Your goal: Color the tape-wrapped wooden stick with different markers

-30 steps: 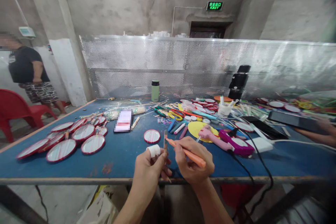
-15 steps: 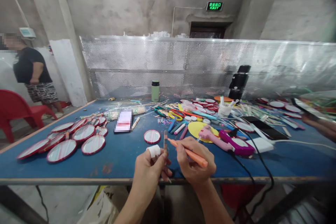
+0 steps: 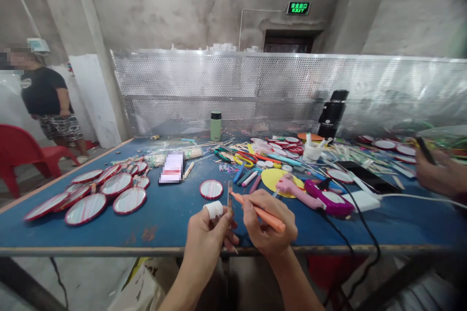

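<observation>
Stick (image 3: 229,200) stood pinched in the left hand (image 3: 210,233), its marking seemingly part done; the right hand (image 3: 272,226) gripped an orange pen (image 3: 269,218) at the stick's three o'clock. Red-rimmed discs (image 3: 86,209) lay towards ten o'clock.

The little stick (image 3: 229,197) is thin and flat, brown with darker patches, and it stands almost straight up, pinched by the left hand (image 3: 207,232), with its low part hidden behind the fingers. The fat orange pen (image 3: 270,220) is held on a slant in the right hand (image 3: 280,208), with its thick end pointing down and to the right. Its thin tip points up and to the left at the side of the stick, so close that I cannot tell if they touch.
</observation>
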Demonstrator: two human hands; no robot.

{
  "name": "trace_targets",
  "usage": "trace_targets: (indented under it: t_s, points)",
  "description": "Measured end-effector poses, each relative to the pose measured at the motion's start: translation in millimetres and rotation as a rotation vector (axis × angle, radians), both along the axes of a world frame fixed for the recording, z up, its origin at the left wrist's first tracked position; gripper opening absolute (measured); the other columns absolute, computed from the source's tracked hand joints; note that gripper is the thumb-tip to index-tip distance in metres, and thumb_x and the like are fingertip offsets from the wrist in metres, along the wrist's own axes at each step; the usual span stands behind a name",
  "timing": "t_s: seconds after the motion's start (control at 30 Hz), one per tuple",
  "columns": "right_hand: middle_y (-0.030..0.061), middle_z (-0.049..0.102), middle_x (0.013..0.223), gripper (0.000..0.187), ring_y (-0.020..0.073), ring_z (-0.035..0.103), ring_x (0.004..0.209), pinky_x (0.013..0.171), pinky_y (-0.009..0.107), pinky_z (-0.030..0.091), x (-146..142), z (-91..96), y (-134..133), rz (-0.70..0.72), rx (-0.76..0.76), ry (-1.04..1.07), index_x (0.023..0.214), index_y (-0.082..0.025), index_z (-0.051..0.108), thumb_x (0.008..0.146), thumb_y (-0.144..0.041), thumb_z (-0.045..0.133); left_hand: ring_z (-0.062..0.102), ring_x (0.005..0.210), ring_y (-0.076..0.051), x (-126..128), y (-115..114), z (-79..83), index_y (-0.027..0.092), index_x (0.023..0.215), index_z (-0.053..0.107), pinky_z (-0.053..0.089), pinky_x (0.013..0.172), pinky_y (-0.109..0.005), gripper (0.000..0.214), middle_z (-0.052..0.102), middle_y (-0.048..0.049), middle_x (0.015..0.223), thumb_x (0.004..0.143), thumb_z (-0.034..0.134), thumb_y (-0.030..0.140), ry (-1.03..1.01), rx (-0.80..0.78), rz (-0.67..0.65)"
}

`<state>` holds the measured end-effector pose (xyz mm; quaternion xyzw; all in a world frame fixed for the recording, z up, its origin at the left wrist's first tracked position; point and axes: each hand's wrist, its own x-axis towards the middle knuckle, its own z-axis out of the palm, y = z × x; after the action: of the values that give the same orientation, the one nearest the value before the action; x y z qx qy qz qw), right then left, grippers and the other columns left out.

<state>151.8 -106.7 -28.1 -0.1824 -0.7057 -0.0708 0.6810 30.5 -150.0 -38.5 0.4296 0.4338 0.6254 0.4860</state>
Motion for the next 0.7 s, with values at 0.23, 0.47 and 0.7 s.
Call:
trace_targets:
  t_s: [0.23,0.47,0.7]
  points:
    - [-0.0002,0.065,0.065,0.019,0.0119,0.062,0.058,0.055,0.024,0.05,0.7,0.7,-0.4,-0.005,0.0,0.004,0.082,-0.017,0.062,0.075,0.0,0.06,0.058,0.038,-0.011,-0.5,0.0,0.3,0.012,0.072,0.061,0.046,0.036,-0.018,0.029,0.064,-0.0009,0.052,0.069,0.073,0.038,0.004,0.0,0.0]
    - [-0.0006,0.064,0.064,0.018,0.0117,0.06,0.055,0.052,0.024,0.049,0.3,1.2,-0.2,-0.01,-0.004,0.017,0.082,-0.018,0.063,0.076,-0.001,0.058,0.059,0.039,-0.012,-0.6,0.2,-0.5,0.012,0.072,0.061,0.046,0.036,-0.019,0.029,0.064,-0.0009,0.054,0.068,0.073,0.038,0.003,0.001,0.002]
    - [-0.0002,0.066,0.065,0.018,0.0133,0.063,0.057,0.054,0.025,0.05,0.0,1.2,-0.4,-0.022,-0.001,0.006,0.082,-0.019,0.063,0.076,-0.002,0.059,0.057,0.036,-0.011,0.4,-1.1,1.8,0.012,0.071,0.061,0.046,0.036,-0.018,0.028,0.063,-0.0002,0.051,0.068,0.074,0.037,-0.003,-0.007,0.004]
